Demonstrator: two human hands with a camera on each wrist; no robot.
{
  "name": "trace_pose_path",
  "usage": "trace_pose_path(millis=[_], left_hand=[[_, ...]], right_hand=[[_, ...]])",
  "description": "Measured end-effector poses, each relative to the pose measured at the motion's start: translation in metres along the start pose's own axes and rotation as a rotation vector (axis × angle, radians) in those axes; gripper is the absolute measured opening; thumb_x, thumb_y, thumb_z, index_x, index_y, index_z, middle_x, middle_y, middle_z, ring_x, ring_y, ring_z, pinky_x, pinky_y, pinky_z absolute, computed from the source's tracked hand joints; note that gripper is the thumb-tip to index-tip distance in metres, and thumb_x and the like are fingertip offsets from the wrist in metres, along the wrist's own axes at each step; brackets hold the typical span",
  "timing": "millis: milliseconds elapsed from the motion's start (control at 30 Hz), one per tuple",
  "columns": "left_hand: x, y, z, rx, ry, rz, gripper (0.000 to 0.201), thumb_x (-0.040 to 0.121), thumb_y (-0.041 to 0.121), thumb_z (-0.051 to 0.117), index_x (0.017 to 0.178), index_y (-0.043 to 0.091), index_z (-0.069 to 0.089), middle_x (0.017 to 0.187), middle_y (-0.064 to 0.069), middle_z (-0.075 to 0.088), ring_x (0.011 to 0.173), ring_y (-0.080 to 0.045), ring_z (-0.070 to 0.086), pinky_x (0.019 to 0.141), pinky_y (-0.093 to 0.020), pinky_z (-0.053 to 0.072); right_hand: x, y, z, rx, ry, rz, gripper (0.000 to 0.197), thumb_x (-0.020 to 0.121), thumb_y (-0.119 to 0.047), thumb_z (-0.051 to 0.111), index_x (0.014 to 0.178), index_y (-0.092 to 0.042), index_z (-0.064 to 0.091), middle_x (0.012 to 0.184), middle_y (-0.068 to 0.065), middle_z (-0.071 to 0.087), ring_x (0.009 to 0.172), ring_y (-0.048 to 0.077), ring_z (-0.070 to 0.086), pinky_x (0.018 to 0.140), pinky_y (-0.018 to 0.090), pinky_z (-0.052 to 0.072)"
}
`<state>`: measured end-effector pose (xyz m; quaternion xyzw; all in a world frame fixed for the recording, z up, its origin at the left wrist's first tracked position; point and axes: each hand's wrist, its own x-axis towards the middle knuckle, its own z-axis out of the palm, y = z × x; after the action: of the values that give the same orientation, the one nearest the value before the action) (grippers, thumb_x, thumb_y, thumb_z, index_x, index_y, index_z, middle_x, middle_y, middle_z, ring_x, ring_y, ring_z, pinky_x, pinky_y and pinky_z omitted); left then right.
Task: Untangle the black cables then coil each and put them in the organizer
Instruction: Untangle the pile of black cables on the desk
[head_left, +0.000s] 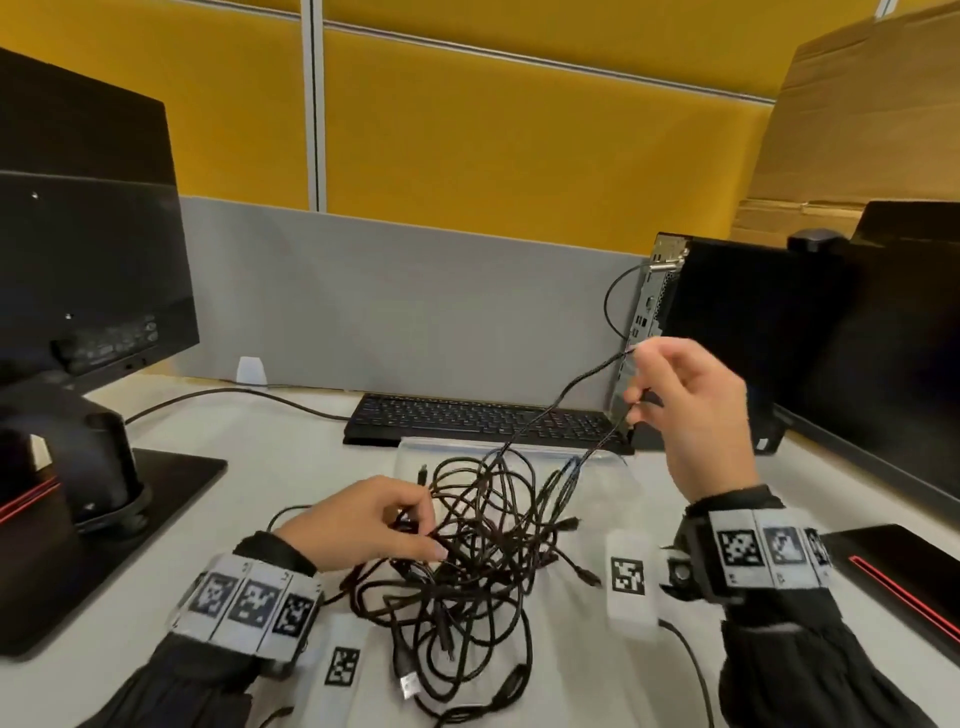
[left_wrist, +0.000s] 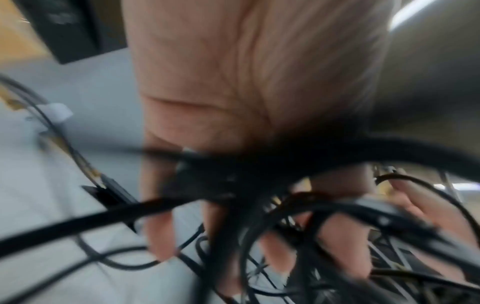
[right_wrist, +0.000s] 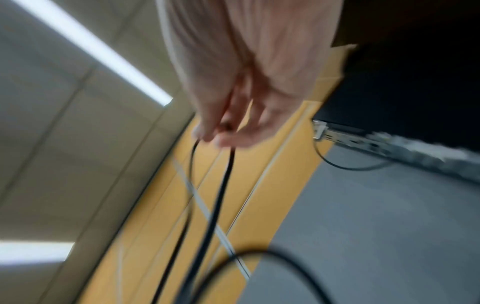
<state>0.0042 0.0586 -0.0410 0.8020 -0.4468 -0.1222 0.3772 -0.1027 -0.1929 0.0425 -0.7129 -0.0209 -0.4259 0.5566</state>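
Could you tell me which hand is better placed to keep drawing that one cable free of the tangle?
Probably the right hand: it is raised above the desk, pinching a cable loop stretched up from the tangle. The left hand grips the tangle low, anchoring it.

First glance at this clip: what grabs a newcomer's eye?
A knot of black cables sprawls mid-desk in front of the keyboard. The right hand pinches a loop of cable lifted out of it toward the computer tower, while the left hand grips strands at the knot's left edge.
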Motion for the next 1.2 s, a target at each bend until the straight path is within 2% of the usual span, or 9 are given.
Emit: trace_pose_path(millis=[100,200,333,433,533,733,867,1000,1200], left_hand=[[-0.003,-0.003,-0.007,-0.078,0.113,-0.016,0.028,0.08,0.04,0.063,0.066,0.017,0.06,0.063,0.009,0.056,0.06,0.0,0.049,0.06,-0.011,0.039],[-0.001,-0.007,-0.003,-0.044,0.211,0.017,0.034,0.082,0.05,0.055,0.064,0.022,0.057,0.064,0.003,0.058,0.063,-0.008,0.052,0.064,-0.019,0.041],[0.0,-0.003,0.003,-0.062,0.362,0.045,0.036,0.084,0.045,0.052,0.068,0.014,0.056,0.064,0.005,0.06,0.062,-0.003,0.052,0.064,-0.017,0.04],[0.0,-0.003,0.005,-0.099,0.425,0.065,0.039,0.086,0.05,0.057,0.072,0.013,0.056,0.067,0.001,0.06,0.067,-0.015,0.059,0.068,-0.021,0.045],[-0.001,0.001,0.007,-0.139,0.475,0.079,0.035,0.085,0.051,0.057,0.072,0.019,0.057,0.068,0.004,0.058,0.065,-0.01,0.06,0.065,-0.016,0.046],[-0.003,0.009,0.009,-0.156,0.41,0.087,0.018,0.082,0.037,0.068,0.075,0.021,0.064,0.072,0.0,0.06,0.064,-0.004,0.054,0.064,-0.011,0.041],[-0.005,0.014,0.01,-0.214,0.345,0.053,0.01,0.077,0.028,0.07,0.073,0.018,0.068,0.074,0.005,0.066,0.067,0.0,0.058,0.065,-0.008,0.042],[-0.006,0.017,0.011,-0.267,0.302,0.047,0.015,0.071,0.03,0.07,0.075,0.015,0.07,0.079,0.0,0.068,0.072,-0.003,0.061,0.069,-0.01,0.045],[-0.005,0.014,0.012,-0.221,0.212,0.026,0.017,0.074,0.044,0.069,0.08,0.028,0.071,0.086,0.007,0.071,0.082,-0.004,0.064,0.078,-0.014,0.047]], right_hand=[[0.018,0.018,-0.01,0.26,0.372,0.144,0.007,0.095,-0.016,0.053,0.092,-0.016,0.059,0.066,-0.005,0.051,0.055,0.002,0.054,0.051,0.017,0.045],[0.033,0.035,-0.006,0.074,0.383,0.195,0.002,0.093,-0.019,0.055,0.091,-0.019,0.055,0.078,-0.005,0.054,0.074,0.013,0.062,0.069,0.034,0.051],[0.023,0.033,0.024,-0.959,-0.163,-0.121,0.035,0.093,-0.041,0.051,0.125,-0.026,0.05,0.125,-0.004,0.048,0.12,0.021,0.04,0.099,0.044,0.034],[0.001,0.013,0.056,-0.897,-0.756,-0.137,0.044,0.09,-0.054,0.046,0.129,-0.035,0.047,0.131,-0.012,0.05,0.121,0.009,0.042,0.106,0.04,0.032],[-0.014,0.007,0.076,-0.88,-0.916,-0.2,0.037,0.091,-0.05,0.05,0.123,-0.034,0.052,0.116,-0.011,0.059,0.097,0.006,0.051,0.091,0.033,0.044],[-0.005,0.007,0.071,-0.806,-0.727,-0.357,0.022,0.091,-0.046,0.052,0.088,-0.032,0.068,0.08,-0.011,0.057,0.076,0.008,0.053,0.072,0.036,0.048],[0.014,-0.002,0.037,-0.443,-0.297,-0.388,0.015,0.094,-0.027,0.055,0.081,-0.025,0.063,0.067,-0.006,0.061,0.056,0.01,0.057,0.057,0.023,0.049],[0.036,-0.003,-0.003,-0.143,0.167,-0.258,0.023,0.097,-0.02,0.048,0.075,-0.023,0.056,0.054,-0.008,0.047,0.038,0.009,0.043,0.038,0.019,0.032],[0.046,0.0,-0.054,0.039,0.481,-0.108,0.021,0.096,-0.025,0.04,0.075,-0.027,0.046,0.061,-0.004,0.039,0.037,0.004,0.038,0.033,0.017,0.032]])
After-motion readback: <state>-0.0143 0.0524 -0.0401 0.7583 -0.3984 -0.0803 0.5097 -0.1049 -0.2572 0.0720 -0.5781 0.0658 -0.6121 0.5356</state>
